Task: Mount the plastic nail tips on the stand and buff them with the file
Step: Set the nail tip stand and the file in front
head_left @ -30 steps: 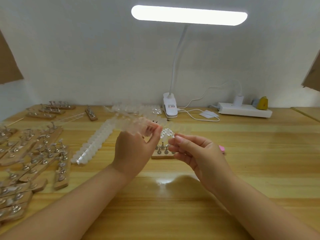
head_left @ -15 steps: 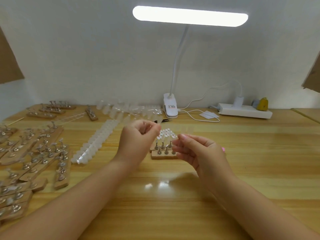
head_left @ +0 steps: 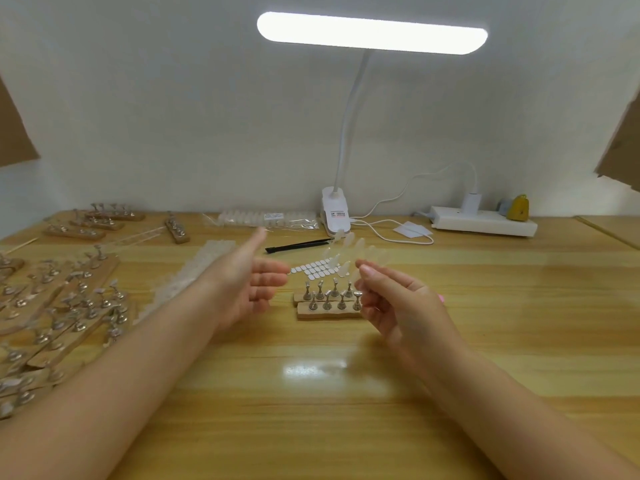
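Nearest, the left hand [head_left: 254, 289] is hovering over the wooden table [head_left: 485, 341] with fingers spread, holding nothing. Beside it, the right hand [head_left: 398, 306] is pinching a strip of clear nail tips [head_left: 360, 251] (blurred) above the stand [head_left: 329, 301], whose metal pegs are standing bare. Just beyond are lying white adhesive pads [head_left: 317, 268], then a black tool [head_left: 298, 244], a bagged tip strip [head_left: 266, 220] and the lamp's clamp [head_left: 334, 214].
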The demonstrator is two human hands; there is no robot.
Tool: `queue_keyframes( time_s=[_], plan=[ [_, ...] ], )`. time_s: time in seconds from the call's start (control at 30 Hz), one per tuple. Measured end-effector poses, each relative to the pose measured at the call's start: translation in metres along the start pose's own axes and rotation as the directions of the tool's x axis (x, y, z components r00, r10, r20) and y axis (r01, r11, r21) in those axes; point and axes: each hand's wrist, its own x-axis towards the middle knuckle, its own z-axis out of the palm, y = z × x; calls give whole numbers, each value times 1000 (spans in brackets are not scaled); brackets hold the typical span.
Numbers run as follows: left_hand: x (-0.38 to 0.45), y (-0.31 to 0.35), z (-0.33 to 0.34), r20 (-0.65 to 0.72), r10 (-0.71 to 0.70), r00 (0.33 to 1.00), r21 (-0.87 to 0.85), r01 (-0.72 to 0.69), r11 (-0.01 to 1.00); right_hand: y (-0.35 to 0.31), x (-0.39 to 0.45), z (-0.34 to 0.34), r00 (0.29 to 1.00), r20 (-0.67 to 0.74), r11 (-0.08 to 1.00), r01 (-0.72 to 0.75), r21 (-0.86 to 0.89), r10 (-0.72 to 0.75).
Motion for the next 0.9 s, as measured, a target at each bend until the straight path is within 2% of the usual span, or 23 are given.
queue_keyframes(
  time_s=[0.13,0.2,0.33,0.4,0.43,0.5,0.53,0.57,0.7,0.9],
  plan=[
    [-21,-8,37,202,233,951,66,-250,966,2,-5,3,995,-17,966,91,-243,-98],
    [-26,-15,47,201,326,924,112,-352,929,2,-9,5,992,17,929,125,-349,-127],
    [-28,-16,43,151,443,884,145,-463,874,0,-12,5,983,76,886,181,-427,-165],
    [-30,-13,42,148,426,893,99,-442,892,-1,-11,5,978,86,863,210,-460,-192],
    [-30,-12,42,151,376,914,1,-381,925,-1,-11,5,975,75,861,220,-459,-209],
    [-30,-11,45,173,221,960,-250,-174,953,-2,-11,6,968,32,872,239,-427,-250],
    [-31,-12,47,190,159,969,-309,-95,946,-2,-11,7,963,20,875,252,-414,-268],
    [-30,-14,48,210,130,969,-294,-64,954,-1,-11,7,959,24,871,267,-412,-283],
    [-30,-22,49,273,193,942,-143,-159,977,3,-12,7,951,57,848,297,-440,-303],
    [-26,-27,49,294,262,919,-178,-217,960,3,-10,2,942,74,832,325,-450,-328]
  ],
)
